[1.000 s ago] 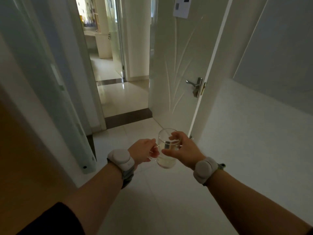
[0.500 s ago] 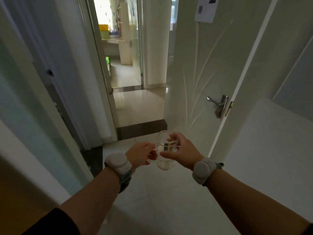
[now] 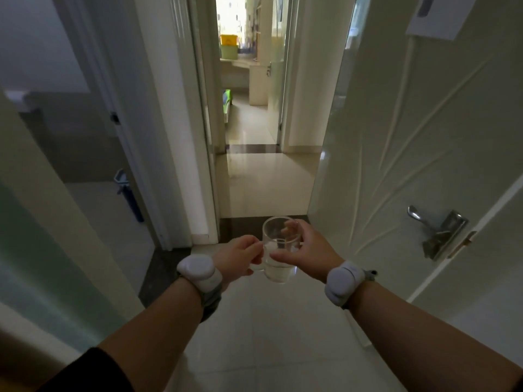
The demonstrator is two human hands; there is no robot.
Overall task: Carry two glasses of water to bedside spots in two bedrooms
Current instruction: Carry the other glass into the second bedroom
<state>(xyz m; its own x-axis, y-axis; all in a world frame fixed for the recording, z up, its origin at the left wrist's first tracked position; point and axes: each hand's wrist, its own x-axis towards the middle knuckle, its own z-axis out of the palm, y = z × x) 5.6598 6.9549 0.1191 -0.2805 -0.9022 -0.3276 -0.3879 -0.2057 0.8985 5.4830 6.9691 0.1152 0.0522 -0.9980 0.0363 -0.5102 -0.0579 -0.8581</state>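
The glass [image 3: 278,251], part full of water, is held level at near centre, left of the open door [image 3: 410,165], with the left hand [image 3: 239,257] pinching its handle and the right hand [image 3: 310,254] wrapped round its body, probably to prevent spills.

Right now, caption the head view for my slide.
Left hand and right hand hold a water glass beside an open white door.

clear glass [image 3: 278,250], white door [image 3: 410,137], perhaps yellow bin [image 3: 228,39] beyond.
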